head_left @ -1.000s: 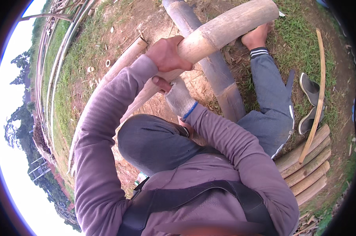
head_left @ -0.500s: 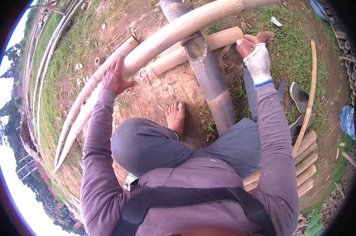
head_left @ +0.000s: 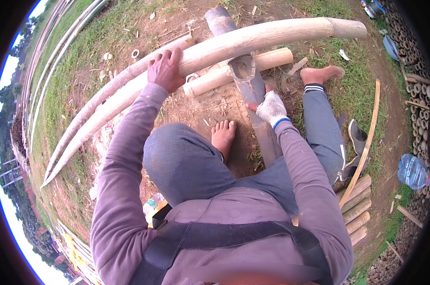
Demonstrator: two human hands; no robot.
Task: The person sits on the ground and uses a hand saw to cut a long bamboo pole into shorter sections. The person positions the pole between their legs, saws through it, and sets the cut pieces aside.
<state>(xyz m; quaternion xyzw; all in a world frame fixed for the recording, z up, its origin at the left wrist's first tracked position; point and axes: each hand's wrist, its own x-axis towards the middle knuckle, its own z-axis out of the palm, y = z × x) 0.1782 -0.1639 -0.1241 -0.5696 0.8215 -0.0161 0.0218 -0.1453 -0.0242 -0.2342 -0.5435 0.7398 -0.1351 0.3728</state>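
Observation:
A long peeled bamboo pole [head_left: 253, 37] lies crosswise in front of me, over the end of a thick dark bamboo [head_left: 263, 123] that runs toward my legs. My bare left hand [head_left: 166, 71] is closed over the pole, left of the crossing, fingers on its far side and thumb nearer me. My right hand [head_left: 271, 108], in a white knitted glove with bare fingertips, is at the dark bamboo below its cut hole. Its thumb and a finger stand apart, with nothing visible between them; the other fingers are hidden. A shorter pale bamboo piece [head_left: 210, 81] lies beneath the pole.
Another long bamboo pole [head_left: 98, 97] lies beside the peeled one at left. Sandals [head_left: 357, 137], a thin bamboo strip [head_left: 370, 126] and stacked bamboo pieces [head_left: 357, 206] are at my right. A clear blue-tinted bottle [head_left: 413, 171] and cut bamboo rounds [head_left: 420, 114] are farther right.
The peeled pole has shifted right, its end now in view. My left hand has moved farther away and rightward. My right hand has come from beside my right foot to the dark bamboo.

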